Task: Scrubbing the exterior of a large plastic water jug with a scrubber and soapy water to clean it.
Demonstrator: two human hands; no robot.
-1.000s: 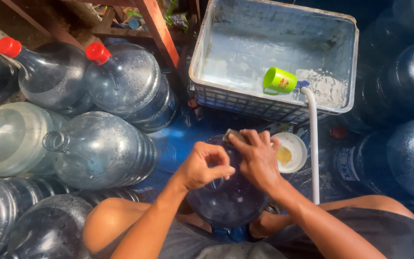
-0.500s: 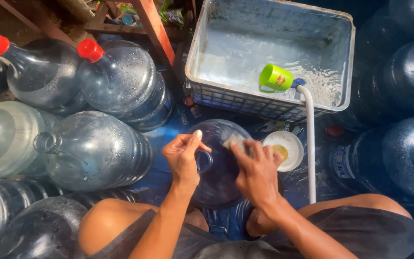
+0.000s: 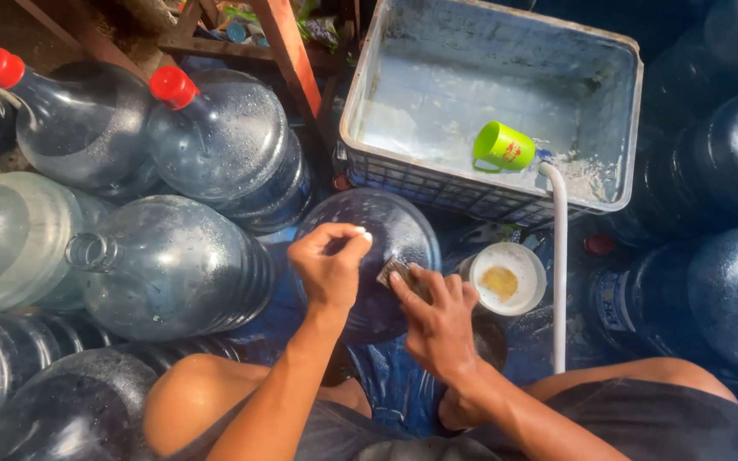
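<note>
A large blue water jug [image 3: 386,224] lies between my knees with its rounded bottom toward me. My left hand [image 3: 330,266] rests on top of it, fingers curled and pinched, with a bit of white foam at the fingertips. My right hand [image 3: 439,318] presses a small dark scrubbing pad [image 3: 395,271] against the jug's side. Both forearms reach forward from the bottom of the view. What the left fingers pinch is too small to make out.
A small white bowl [image 3: 504,278] with yellowish paste sits right of the jug. A white hose [image 3: 559,256] leads to a grey crate [image 3: 369,175] holding water and a green mug [image 3: 502,147]. Several jugs lie at left, two red-capped [image 3: 172,85]; more stand at right [image 3: 732,290].
The jug has turned and shifted forward between my hands. My left hand rose and moved left onto its top, while my right hand slid down its side with the pad.
</note>
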